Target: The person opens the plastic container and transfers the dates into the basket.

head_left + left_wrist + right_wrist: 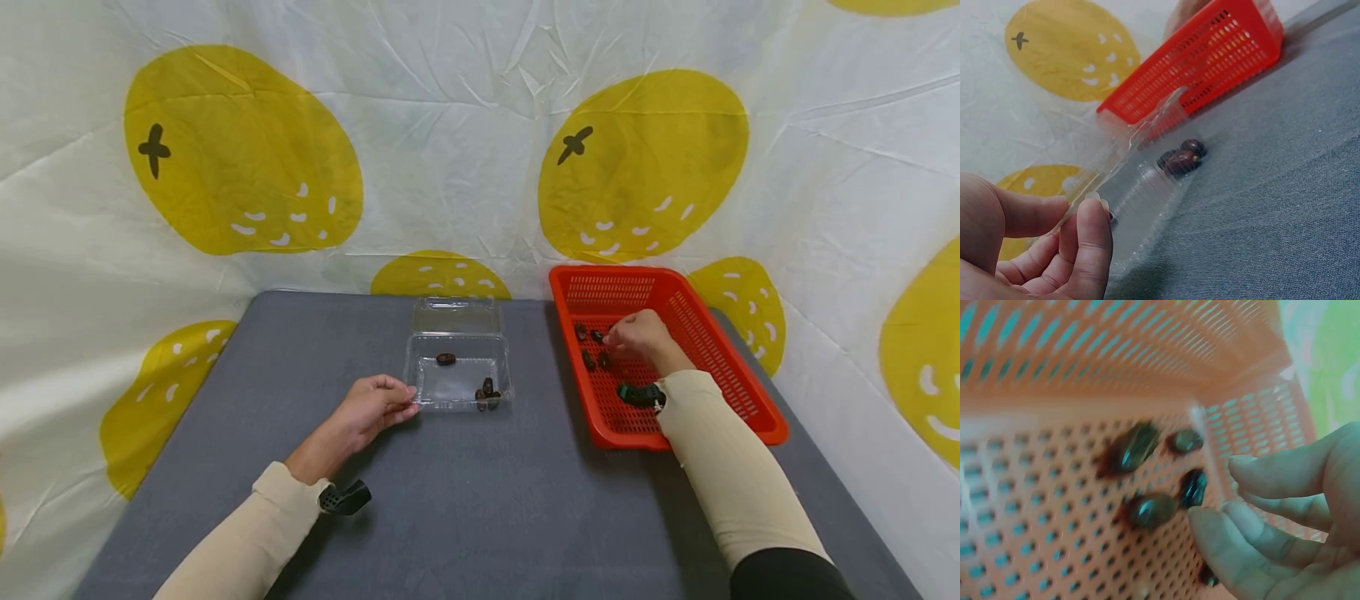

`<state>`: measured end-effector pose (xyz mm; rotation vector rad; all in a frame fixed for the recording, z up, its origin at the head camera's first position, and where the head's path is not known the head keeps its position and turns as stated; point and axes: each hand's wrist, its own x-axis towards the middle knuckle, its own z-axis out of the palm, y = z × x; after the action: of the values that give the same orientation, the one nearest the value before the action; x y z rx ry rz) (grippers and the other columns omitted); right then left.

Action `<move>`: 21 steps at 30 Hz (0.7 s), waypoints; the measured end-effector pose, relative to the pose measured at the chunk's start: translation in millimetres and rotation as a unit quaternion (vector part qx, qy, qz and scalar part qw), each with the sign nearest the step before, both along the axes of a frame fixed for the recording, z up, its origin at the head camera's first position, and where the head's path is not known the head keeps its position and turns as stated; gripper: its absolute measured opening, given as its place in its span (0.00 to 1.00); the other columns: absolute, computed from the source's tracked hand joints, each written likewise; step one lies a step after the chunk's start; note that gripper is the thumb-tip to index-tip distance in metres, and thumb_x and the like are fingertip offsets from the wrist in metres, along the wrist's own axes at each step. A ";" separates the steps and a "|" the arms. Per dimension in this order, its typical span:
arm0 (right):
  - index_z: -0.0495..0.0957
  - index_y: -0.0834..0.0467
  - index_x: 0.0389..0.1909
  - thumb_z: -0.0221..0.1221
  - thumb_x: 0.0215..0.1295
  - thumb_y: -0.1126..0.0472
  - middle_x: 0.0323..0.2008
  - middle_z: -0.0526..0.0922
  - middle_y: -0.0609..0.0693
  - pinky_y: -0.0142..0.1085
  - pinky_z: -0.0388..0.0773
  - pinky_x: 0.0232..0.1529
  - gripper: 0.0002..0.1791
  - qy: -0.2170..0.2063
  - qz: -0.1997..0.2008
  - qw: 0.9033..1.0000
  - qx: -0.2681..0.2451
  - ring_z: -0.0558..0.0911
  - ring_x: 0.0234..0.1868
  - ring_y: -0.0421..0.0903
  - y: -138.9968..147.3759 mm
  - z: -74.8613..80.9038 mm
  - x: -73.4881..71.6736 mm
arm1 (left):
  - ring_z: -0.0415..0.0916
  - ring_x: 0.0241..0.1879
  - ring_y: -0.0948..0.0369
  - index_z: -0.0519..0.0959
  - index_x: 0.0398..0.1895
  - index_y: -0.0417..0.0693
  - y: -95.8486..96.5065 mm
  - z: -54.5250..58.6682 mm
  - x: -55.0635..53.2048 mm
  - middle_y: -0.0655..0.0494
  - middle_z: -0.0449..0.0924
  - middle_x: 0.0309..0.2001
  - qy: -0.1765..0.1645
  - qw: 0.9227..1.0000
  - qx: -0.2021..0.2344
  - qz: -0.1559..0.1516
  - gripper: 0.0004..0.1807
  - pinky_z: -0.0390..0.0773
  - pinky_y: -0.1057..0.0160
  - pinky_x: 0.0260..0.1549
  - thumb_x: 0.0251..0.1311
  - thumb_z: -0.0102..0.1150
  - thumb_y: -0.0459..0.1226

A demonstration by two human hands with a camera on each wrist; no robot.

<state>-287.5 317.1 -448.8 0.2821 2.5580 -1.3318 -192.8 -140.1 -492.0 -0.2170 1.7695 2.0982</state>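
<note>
My left hand [372, 408] pinches the near left rim of a clear plastic clamshell box [453, 387] between thumb and fingers. The box's lid [456, 317] is folded back behind it. One brown date [446, 359] lies toward the back of the box, and several more dates [1182, 160] are bunched in its near right corner. Over at the right, my right hand [641, 337] reaches down into a red plastic basket [637, 442]. Its thumb and fingers [1279, 478] are parted, with nothing between them, right beside a dark date [1194, 487]. Other glossy dates [1150, 511] lie around it on the basket floor.
Both containers stand on a grey table [465, 517], the basket near its right edge. A white cloth [450, 167] with yellow fruit prints hangs behind and along the sides. The basket's raised walls [1116, 350] surround my right hand.
</note>
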 end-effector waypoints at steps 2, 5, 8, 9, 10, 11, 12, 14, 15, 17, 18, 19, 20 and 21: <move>0.81 0.74 0.54 0.58 0.72 0.65 0.58 0.83 0.67 0.46 0.89 0.54 0.17 0.014 -0.008 1.000 -0.018 0.87 0.50 0.52 -3.8 4.0 1.1 | 0.86 0.32 0.63 0.78 0.32 0.42 0.4 -0.3 0.4 0.51 0.83 0.34 0.000 1.000 0.001 0.002 0.09 0.90 0.68 0.37 0.70 0.58 0.24; 0.78 0.74 0.57 0.58 0.74 0.65 0.56 0.83 0.65 0.44 0.90 0.53 0.19 0.022 -0.006 0.999 -0.049 0.87 0.46 0.48 -9.9 9.7 0.7 | 0.86 0.32 0.63 0.78 0.32 0.42 1.0 -1.0 0.9 0.51 0.83 0.34 0.002 1.000 0.002 0.002 0.08 0.90 0.68 0.37 0.70 0.58 0.24; 0.76 0.74 0.60 0.59 0.74 0.65 0.48 0.85 0.57 0.41 0.90 0.52 0.20 0.024 0.000 0.996 -0.089 0.88 0.41 0.44 -17.9 17.5 -1.5 | 0.86 0.32 0.63 0.78 0.32 0.41 0.6 -0.9 0.9 0.51 0.82 0.34 0.001 1.000 0.000 0.002 0.08 0.90 0.68 0.37 0.70 0.58 0.25; 0.76 0.74 0.60 0.60 0.73 0.65 0.45 0.85 0.54 0.40 0.90 0.51 0.20 0.024 0.002 0.995 -0.102 0.88 0.39 0.43 -20.7 20.9 -2.1 | 0.86 0.32 0.63 0.78 0.33 0.41 0.5 -0.6 1.0 0.52 0.82 0.34 0.001 1.000 -0.001 0.003 0.07 0.90 0.68 0.37 0.70 0.58 0.25; 0.75 0.74 0.61 0.60 0.73 0.66 0.43 0.85 0.53 0.39 0.90 0.49 0.21 0.025 0.004 0.993 -0.115 0.88 0.38 0.42 -23.7 24.2 -2.7 | 0.86 0.32 0.63 0.78 0.33 0.41 0.3 -0.5 0.9 0.52 0.82 0.34 0.000 1.000 -0.003 0.003 0.07 0.90 0.68 0.37 0.70 0.58 0.25; 0.75 0.74 0.61 0.60 0.73 0.67 0.41 0.84 0.51 0.39 0.90 0.50 0.20 0.026 0.006 0.992 -0.125 0.89 0.37 0.41 -26.9 28.0 -2.5 | 0.86 0.32 0.63 0.78 0.33 0.41 0.3 -0.2 1.0 0.52 0.82 0.34 -0.001 1.000 -0.005 0.003 0.07 0.90 0.68 0.37 0.71 0.59 0.25; 0.75 0.74 0.60 0.60 0.73 0.67 0.40 0.84 0.50 0.39 0.90 0.49 0.20 0.028 0.009 0.990 -0.134 0.89 0.37 0.41 -30.4 32.0 -2.0 | 0.86 0.32 0.63 0.78 0.34 0.41 0.4 0.3 1.1 0.51 0.82 0.34 -0.002 1.000 -0.005 0.003 0.06 0.90 0.68 0.37 0.71 0.59 0.25; 0.75 0.73 0.59 0.61 0.72 0.68 0.39 0.84 0.49 0.38 0.91 0.48 0.19 0.033 0.015 0.988 -0.150 0.89 0.36 0.40 -37.4 39.6 -0.8 | 0.86 0.32 0.63 0.78 0.34 0.41 0.8 1.1 1.3 0.51 0.83 0.35 -0.005 1.000 -0.004 0.004 0.06 0.90 0.68 0.37 0.70 0.59 0.25; 0.75 0.73 0.59 0.61 0.72 0.69 0.38 0.84 0.48 0.38 0.91 0.47 0.19 0.035 0.017 0.987 -0.157 0.89 0.36 0.40 -40.8 43.0 -0.3 | 0.86 0.32 0.63 0.78 0.34 0.40 1.3 1.3 1.3 0.50 0.83 0.35 -0.006 1.000 -0.002 0.005 0.06 0.90 0.68 0.37 0.70 0.59 0.25; 0.75 0.73 0.59 0.61 0.72 0.69 0.37 0.85 0.48 0.37 0.91 0.47 0.19 0.040 0.024 0.985 -0.166 0.90 0.37 0.41 -48.2 49.7 1.8 | 0.86 0.32 0.63 0.78 0.34 0.40 1.9 1.8 1.2 0.50 0.83 0.35 -0.006 1.000 0.002 0.004 0.06 0.90 0.68 0.37 0.70 0.59 0.25; 0.75 0.74 0.60 0.61 0.71 0.69 0.37 0.85 0.48 0.37 0.91 0.46 0.19 0.041 0.028 0.984 -0.168 0.90 0.37 0.41 -51.8 52.7 2.6 | 0.86 0.32 0.63 0.77 0.34 0.40 2.2 2.0 1.2 0.50 0.83 0.35 -0.005 1.000 0.005 0.003 0.06 0.90 0.68 0.37 0.70 0.59 0.25; 0.75 0.74 0.60 0.62 0.71 0.69 0.36 0.85 0.47 0.38 0.91 0.47 0.20 0.043 0.033 0.984 -0.171 0.90 0.37 0.42 -55.6 55.3 3.5 | 0.86 0.32 0.63 0.77 0.34 0.40 2.3 2.0 1.1 0.50 0.83 0.34 -0.004 1.000 0.007 0.003 0.06 0.89 0.68 0.37 0.70 0.59 0.25; 0.75 0.74 0.60 0.62 0.71 0.69 0.35 0.86 0.47 0.38 0.91 0.47 0.21 0.045 0.037 0.984 -0.170 0.90 0.37 0.42 -59.4 57.8 4.3 | 0.86 0.31 0.63 0.77 0.33 0.40 2.5 2.1 1.0 0.50 0.83 0.34 -0.003 1.000 0.010 0.004 0.06 0.89 0.68 0.37 0.70 0.59 0.25; 0.75 0.75 0.61 0.62 0.71 0.69 0.35 0.85 0.47 0.39 0.91 0.48 0.21 0.047 0.042 0.984 -0.169 0.90 0.37 0.43 -63.5 60.1 5.2 | 0.86 0.31 0.63 0.77 0.33 0.40 2.6 2.2 0.9 0.51 0.83 0.34 -0.003 1.000 0.012 0.006 0.07 0.89 0.69 0.36 0.70 0.59 0.24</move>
<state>-282.4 253.6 -388.7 0.0490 2.3286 -1.7492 -191.9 -137.5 -489.8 -0.2276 1.7425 2.1233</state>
